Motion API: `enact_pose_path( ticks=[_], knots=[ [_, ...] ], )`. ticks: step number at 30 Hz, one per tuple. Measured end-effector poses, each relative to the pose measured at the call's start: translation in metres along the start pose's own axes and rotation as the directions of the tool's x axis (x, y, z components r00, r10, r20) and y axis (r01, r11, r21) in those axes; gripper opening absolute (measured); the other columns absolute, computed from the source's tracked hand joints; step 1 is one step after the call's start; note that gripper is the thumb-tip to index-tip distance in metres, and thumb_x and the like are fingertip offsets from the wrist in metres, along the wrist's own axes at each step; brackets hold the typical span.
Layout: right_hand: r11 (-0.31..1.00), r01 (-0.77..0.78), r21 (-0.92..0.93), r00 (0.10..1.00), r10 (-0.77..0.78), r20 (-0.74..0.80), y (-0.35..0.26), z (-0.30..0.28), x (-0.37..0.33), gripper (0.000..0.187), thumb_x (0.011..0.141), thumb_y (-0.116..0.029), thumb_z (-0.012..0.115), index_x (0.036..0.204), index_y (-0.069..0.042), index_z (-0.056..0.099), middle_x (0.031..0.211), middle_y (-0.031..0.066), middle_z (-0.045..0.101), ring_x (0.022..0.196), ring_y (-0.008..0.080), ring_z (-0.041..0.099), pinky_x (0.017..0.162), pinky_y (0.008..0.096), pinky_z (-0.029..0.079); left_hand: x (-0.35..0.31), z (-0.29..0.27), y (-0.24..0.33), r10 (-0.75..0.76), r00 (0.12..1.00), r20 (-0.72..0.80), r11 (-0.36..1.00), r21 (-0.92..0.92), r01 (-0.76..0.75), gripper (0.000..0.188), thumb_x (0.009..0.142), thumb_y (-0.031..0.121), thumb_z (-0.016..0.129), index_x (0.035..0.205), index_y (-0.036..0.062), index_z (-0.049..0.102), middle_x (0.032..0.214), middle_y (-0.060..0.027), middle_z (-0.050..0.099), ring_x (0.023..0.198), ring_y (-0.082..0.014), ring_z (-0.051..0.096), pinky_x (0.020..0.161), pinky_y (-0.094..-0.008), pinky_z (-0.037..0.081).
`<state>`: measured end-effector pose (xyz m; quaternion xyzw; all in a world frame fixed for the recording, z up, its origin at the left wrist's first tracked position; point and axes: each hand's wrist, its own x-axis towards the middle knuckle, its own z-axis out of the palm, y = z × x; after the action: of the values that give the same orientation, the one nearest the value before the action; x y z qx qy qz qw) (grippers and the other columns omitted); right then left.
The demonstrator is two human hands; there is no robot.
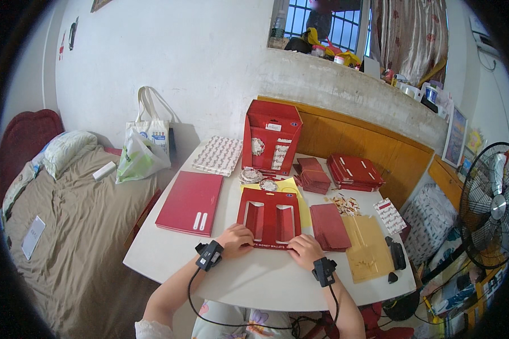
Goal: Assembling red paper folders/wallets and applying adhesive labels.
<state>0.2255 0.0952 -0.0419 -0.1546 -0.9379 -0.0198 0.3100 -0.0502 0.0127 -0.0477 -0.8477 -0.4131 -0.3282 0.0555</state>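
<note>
A flat-lying red cardboard box [270, 219] with two cut-out windows is on the white table in front of me. My left hand [236, 239] grips its near left corner with curled fingers. At the near right corner, my right hand [305, 250] holds the box the same way. Yellow paper [305, 210] sticks out from under the box's far right side. Just beyond it are round bundles of small patterned pieces [251, 175]. To the right of the box lies a stack of dark red envelopes [329, 227].
A large open red box [272, 135] stands at the back. A red folder [189, 202] and patterned sheets [217, 155] lie left. Rightward are flat red boxes [354, 172], small scraps [346, 205], a tan sheet [369, 248] and a black object [398, 256]. A fan [496, 204] stands right.
</note>
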Motion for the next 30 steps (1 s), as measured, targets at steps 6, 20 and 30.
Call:
enact_pose_path(
  ticks=[6, 20, 30],
  knots=[
    [1.0, -0.02, -0.011, 1.0, 0.02, 0.012, 0.006, -0.003, -0.006, 0.008, 0.075, -0.011, 0.069, 0.08, -0.006, 0.064, 0.086, 0.0035, 0.06, 0.087, 0.0214, 0.057, 0.079, 0.0354, 0.048, -0.003, -0.003, -0.003, -0.02, 1.0, 0.004, 1.0, 0.007, 0.02, 0.012, 0.073, 0.014, 0.074, 0.078, 0.0071, 0.066, 0.092, -0.0043, 0.066, 0.09, -0.0233, 0.061, 0.084, -0.0371, 0.048],
    [1.0, 0.004, -0.013, 1.0, -0.004, -0.005, 0.005, 0.002, -0.003, 0.006, 0.072, -0.006, 0.066, 0.073, -0.006, 0.061, 0.079, 0.004, 0.056, 0.081, 0.0224, 0.055, 0.073, 0.0359, 0.046, -0.004, 0.006, -0.007, -0.021, 1.0, -0.015, 0.998, -0.059, 0.02, 0.01, 0.072, 0.009, 0.069, 0.072, 0.0073, 0.06, 0.081, -0.0052, 0.06, 0.082, -0.0248, 0.058, 0.076, -0.0377, 0.047],
    [0.999, -0.038, -0.008, 0.999, 0.037, -0.033, 0.006, 0.001, -0.005, 0.007, 0.071, -0.008, 0.071, 0.071, -0.007, 0.063, 0.078, 0.0029, 0.061, 0.079, 0.0219, 0.059, 0.072, 0.0349, 0.048, -0.003, -0.002, 0.001, -0.074, 0.996, 0.041, 0.996, -0.037, 0.075, 0.009, 0.074, 0.011, 0.07, 0.076, 0.0055, 0.063, 0.086, -0.0066, 0.062, 0.088, -0.025, 0.058, 0.081, -0.0382, 0.046]
  ],
)
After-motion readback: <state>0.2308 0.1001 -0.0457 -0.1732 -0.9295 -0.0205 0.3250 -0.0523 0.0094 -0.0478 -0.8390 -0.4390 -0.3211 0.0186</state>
